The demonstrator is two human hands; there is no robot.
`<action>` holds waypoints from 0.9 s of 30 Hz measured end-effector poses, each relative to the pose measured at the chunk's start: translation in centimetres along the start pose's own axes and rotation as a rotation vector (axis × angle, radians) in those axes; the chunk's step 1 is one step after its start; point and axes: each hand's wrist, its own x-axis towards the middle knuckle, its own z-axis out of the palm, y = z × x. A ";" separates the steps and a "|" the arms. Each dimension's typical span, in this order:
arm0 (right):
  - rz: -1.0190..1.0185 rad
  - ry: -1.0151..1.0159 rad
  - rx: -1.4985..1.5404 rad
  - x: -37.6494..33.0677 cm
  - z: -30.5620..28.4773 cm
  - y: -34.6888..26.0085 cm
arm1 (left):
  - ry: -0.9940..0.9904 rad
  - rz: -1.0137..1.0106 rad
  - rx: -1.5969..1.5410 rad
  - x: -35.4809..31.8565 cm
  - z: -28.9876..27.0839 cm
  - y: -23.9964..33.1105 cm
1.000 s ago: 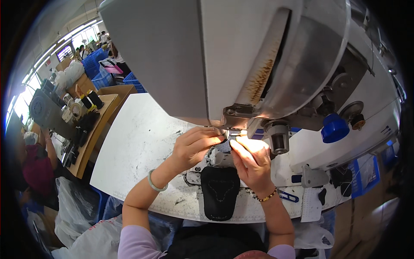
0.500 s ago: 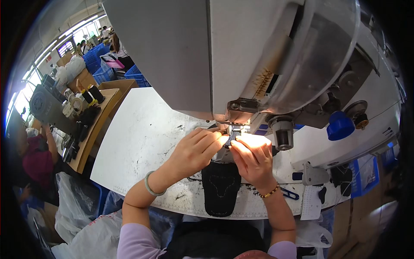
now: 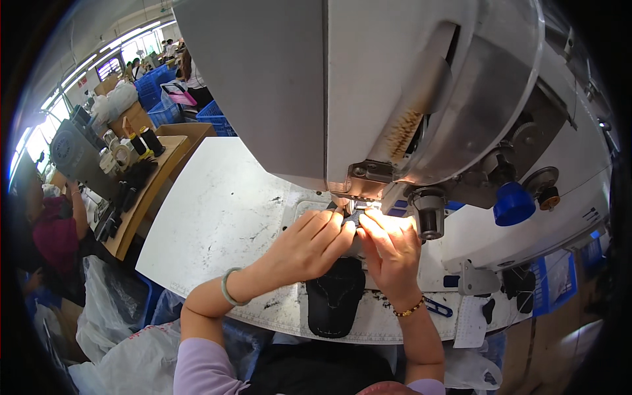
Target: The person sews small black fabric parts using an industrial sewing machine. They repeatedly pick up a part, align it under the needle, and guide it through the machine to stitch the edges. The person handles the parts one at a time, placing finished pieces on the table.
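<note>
Under the head of a large grey sewing machine (image 3: 283, 92), both my hands meet at the lit needle area. My left hand (image 3: 315, 242) pinches the left side of a small dark fabric piece (image 3: 353, 217). From the right, the fingertips of my right hand (image 3: 394, 253) grip the same piece. Its far part is hidden by my fingers and the machine. Below my hands a black padded fabric piece (image 3: 334, 304) with a stitched outline lies over the table's front edge. Whether it joins the piece in my fingers I cannot tell.
The white table (image 3: 197, 230) bears dark lint. At right are a blue slotted tool (image 3: 438, 307), a white paper sheet (image 3: 470, 322) and a blue knob (image 3: 513, 203). Thread spools (image 3: 151, 141) stand on a wooden table at left, where a person sits. Plastic bags lie below.
My fingers have drawn closer together over the fabric, covering more of it. The view has shifted slightly, and the black padded piece appears a little lower.
</note>
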 end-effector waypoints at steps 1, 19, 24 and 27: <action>0.013 -0.004 0.012 0.0 0.1 0.1 | 0.019 0.016 -0.083 -0.6 0.6 -1.1; -0.198 0.195 0.041 -1.9 1.5 0.0 | 0.021 0.135 -0.444 -1.9 1.2 -5.4; -0.236 0.171 0.107 -2.3 1.5 -0.5 | 0.035 0.027 -0.275 -1.2 0.1 -1.8; -0.249 0.123 0.122 -2.0 0.9 -0.9 | -0.002 -0.055 -0.143 -1.0 -0.3 0.0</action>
